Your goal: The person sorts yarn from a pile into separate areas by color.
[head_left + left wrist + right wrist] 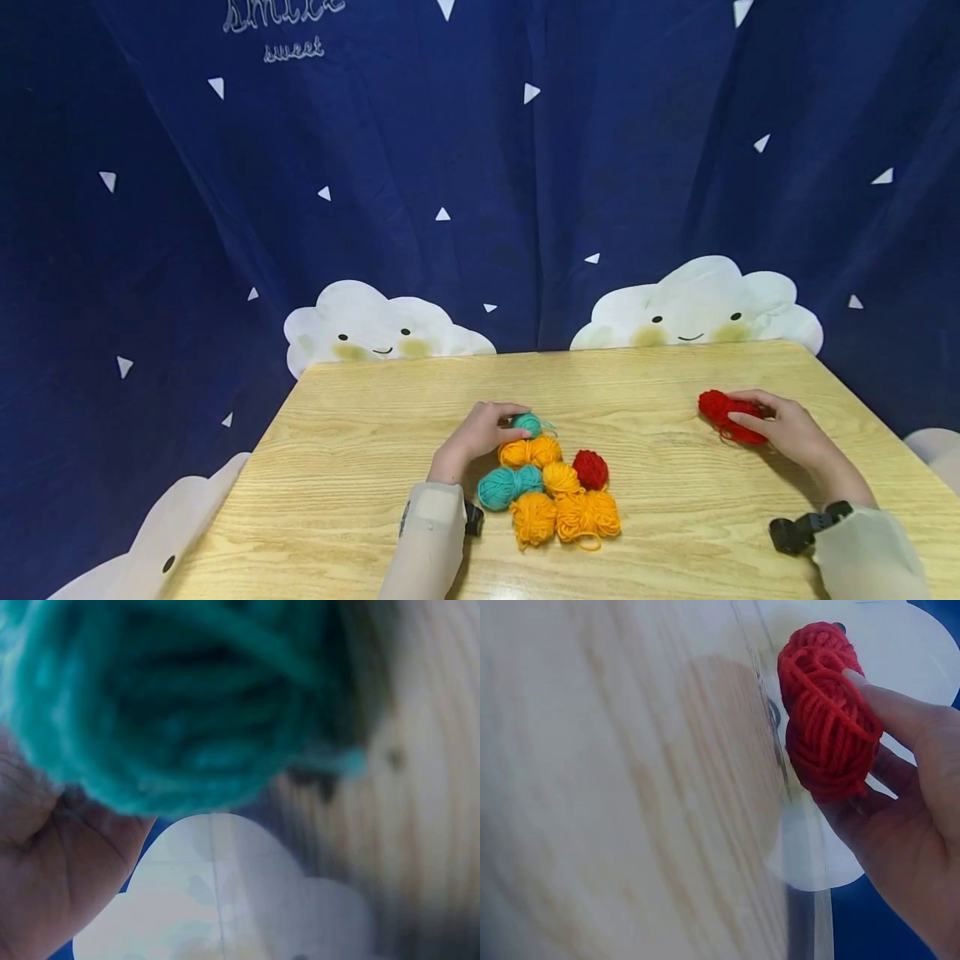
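Observation:
My left hand (480, 429) pinches a small teal yarn ball (527, 424) between thumb and fingers, at the far end of a group of yarn bundles. Nearest to it in the group is an orange yarn bundle (529, 452). Blurred teal yarn (172, 712) fills the upper part of the left wrist view and covers the fingertips there. Off to the right, my right hand (791, 427) grips a red yarn skein (829, 712), thumb on one side and fingers on the other. A loose strand hangs from this skein in the head view.
Closer in lie a teal skein (510, 487), a red ball (590, 470) and more orange bundles (587, 514), packed against one another. Everything is on a light wooden table (337, 467). A dark blue curtain (480, 167) with cloud prints hangs behind the table.

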`<state>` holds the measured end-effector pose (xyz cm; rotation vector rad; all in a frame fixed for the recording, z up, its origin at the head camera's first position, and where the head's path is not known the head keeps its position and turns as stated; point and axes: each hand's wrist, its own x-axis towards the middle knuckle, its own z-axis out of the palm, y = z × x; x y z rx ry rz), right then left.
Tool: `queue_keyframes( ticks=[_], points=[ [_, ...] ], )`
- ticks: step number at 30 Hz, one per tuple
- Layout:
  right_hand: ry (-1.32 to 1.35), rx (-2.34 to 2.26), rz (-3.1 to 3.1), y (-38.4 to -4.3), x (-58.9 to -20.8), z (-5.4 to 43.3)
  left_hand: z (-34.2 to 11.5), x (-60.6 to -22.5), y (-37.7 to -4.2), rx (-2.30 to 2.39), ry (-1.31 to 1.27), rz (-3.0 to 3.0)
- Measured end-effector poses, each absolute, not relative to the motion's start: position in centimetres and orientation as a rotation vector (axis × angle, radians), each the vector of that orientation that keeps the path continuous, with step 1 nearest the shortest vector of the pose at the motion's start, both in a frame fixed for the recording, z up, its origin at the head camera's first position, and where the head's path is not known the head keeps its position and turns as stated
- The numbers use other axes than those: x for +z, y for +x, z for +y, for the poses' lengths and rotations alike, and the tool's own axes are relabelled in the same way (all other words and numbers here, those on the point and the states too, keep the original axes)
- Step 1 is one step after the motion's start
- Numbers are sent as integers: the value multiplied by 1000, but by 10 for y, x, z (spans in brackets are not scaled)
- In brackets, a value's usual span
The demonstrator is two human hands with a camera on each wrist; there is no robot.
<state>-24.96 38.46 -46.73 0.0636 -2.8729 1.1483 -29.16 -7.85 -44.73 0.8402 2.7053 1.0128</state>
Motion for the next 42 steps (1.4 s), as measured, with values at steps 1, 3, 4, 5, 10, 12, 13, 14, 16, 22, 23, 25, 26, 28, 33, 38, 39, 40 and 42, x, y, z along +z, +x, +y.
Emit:
queue_keyframes(
  ticks=[1, 3, 4, 5, 10, 12, 13, 14, 16, 22, 23, 25, 26, 28, 33, 38, 39, 40, 42],
  points=[
    [67, 1152, -2875, -250, -468, 385, -78, -447, -292, 1013, 840, 2704],
    [65, 1148, -2880, -250, -469, 386, -78, -447, -292, 1015, 840, 2704],
    [63, 1145, -2884, -250, -469, 387, -78, -448, -292, 1015, 840, 2704],
    [63, 1140, -2888, -249, -470, 387, -78, -448, -293, 1016, 840, 2703],
    [48, 1140, -2904, -248, -470, 387, -78, -448, -293, 1011, 836, 2709],
    [51, 1145, -2904, -248, -470, 387, -78, -448, -293, 1006, 834, 2712],
    [54, 1144, -2904, -248, -470, 386, -78, -448, -293, 1003, 834, 2713],
    [54, 1144, -2904, -247, -469, 386, -78, -447, -293, 1003, 832, 2712],
    [58, 1140, -2903, -247, -469, 386, -78, -447, -293, 1003, 831, 2711],
    [76, 1126, -2901, -247, -472, 386, -78, -448, -293, 1003, 834, 2707],
    [77, 1125, -2900, -247, -472, 386, -78, -448, -293, 1002, 836, 2709],
    [75, 1129, -2900, -247, -472, 386, -78, -448, -293, 1002, 842, 2710],
    [74, 1126, -2901, -247, -472, 386, -78, -448, -293, 1005, 846, 2710],
    [75, 1119, -2906, -246, -472, 386, -78, -448, -293, 1016, 851, 2706],
    [74, 1109, -2918, -246, -472, 385, -80, -448, -292, 1068, 857, 2699],
    [71, 1117, -2919, -245, -472, 385, -82, -448, -292, 1123, 849, 2704],
    [70, 1119, -2919, -245, -472, 385, -83, -448, -292, 1133, 847, 2705],
    [71, 1119, -2917, -245, -472, 385, -83, -448, -292, 1139, 844, 2708],
    [69, 1124, -2915, -244, -472, 385, -84, -448, -293, 1160, 823, 2710]
  ],
)
